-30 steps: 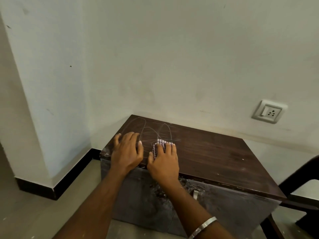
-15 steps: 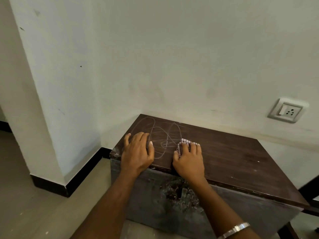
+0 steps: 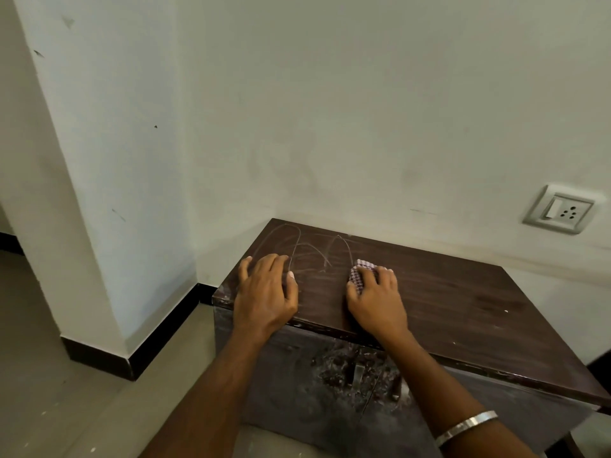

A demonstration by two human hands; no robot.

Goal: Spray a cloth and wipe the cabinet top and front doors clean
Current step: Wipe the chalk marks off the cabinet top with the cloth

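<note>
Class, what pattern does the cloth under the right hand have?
The cloth has a small red-and-white check, seen in the head view, peeking out beyond the right hand.

Pale off-white walls (image 3: pixel 363 110) fill the upper frame, scuffed, with small dark specks at upper left. Projecting wall pillar (image 3: pixel 82 160) at left. Black skirting (image 3: pixel 158 328) along its base. Beige floor (image 3: pixel 49 391), lower left. White switch-and-socket plate (image 3: pixel 558 209), tilted in frame, at right.
</note>
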